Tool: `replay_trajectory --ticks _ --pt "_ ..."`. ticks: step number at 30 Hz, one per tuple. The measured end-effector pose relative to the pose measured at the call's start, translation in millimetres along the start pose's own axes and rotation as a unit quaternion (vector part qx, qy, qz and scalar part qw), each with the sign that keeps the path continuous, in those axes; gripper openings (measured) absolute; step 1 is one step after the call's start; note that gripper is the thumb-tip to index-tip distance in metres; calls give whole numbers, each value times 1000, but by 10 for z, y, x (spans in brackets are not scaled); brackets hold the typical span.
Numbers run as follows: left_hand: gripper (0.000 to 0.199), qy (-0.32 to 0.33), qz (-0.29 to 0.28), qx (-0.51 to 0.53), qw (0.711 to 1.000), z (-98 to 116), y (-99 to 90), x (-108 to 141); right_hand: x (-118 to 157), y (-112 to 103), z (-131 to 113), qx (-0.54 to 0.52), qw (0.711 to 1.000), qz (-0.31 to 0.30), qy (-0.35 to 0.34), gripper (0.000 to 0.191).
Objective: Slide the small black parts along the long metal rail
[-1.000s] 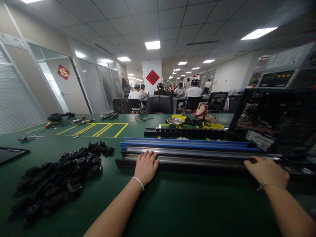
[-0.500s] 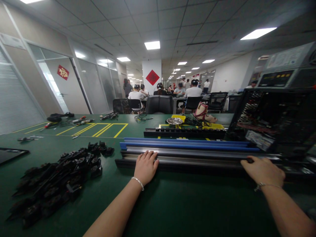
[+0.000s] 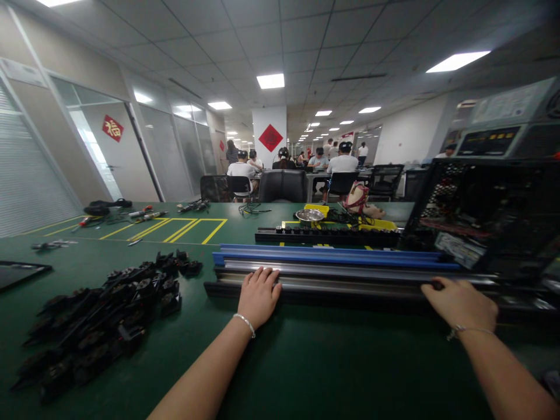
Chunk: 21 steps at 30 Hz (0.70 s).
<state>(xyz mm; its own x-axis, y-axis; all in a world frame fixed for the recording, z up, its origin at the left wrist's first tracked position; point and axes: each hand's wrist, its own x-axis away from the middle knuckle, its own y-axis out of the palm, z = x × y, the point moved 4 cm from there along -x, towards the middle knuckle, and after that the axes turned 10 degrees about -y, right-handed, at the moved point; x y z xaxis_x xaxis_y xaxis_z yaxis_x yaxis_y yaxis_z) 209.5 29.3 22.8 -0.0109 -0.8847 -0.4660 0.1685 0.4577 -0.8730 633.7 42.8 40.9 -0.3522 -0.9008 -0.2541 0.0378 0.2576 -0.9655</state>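
Long dark metal rails (image 3: 350, 284) lie across the green table, with a blue rail (image 3: 328, 254) along their far side. My left hand (image 3: 259, 296) rests on the near rail toward its left end, fingers laid flat over it. Farther right, my right hand (image 3: 462, 303) is over the same rail, its fingers closed round a small black piece (image 3: 436, 284) at the rail's channel. Most of that piece is hidden by the fingers. A pile of black parts (image 3: 118, 309) lies left of my left arm.
Behind the rails stand a black strip of small parts (image 3: 328, 235), a metal dish (image 3: 310, 215) and yellow trays (image 3: 377, 224). An open computer case (image 3: 485, 210) is at the right. Tools (image 3: 146, 214) lie at the far left. Several people sit beyond the table.
My right hand has slid a little left along the rail with the small black piece. My left hand has stayed in place.
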Motion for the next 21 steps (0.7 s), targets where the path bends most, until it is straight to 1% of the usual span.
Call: replay_trajectory --ticks 4,9,21 --pt "39 -3 -6 -2 1000 9 -12 -3 14 -2 -60 2 1000 6 -16 51" --pt "39 -3 -7 -1 1000 7 -20 -3 27 -2 -82 4 1000 8 -18 52" --pt "39 5 1 -1 1000 -1 16 -5 64 -7 -180 10 999 12 -44 53"
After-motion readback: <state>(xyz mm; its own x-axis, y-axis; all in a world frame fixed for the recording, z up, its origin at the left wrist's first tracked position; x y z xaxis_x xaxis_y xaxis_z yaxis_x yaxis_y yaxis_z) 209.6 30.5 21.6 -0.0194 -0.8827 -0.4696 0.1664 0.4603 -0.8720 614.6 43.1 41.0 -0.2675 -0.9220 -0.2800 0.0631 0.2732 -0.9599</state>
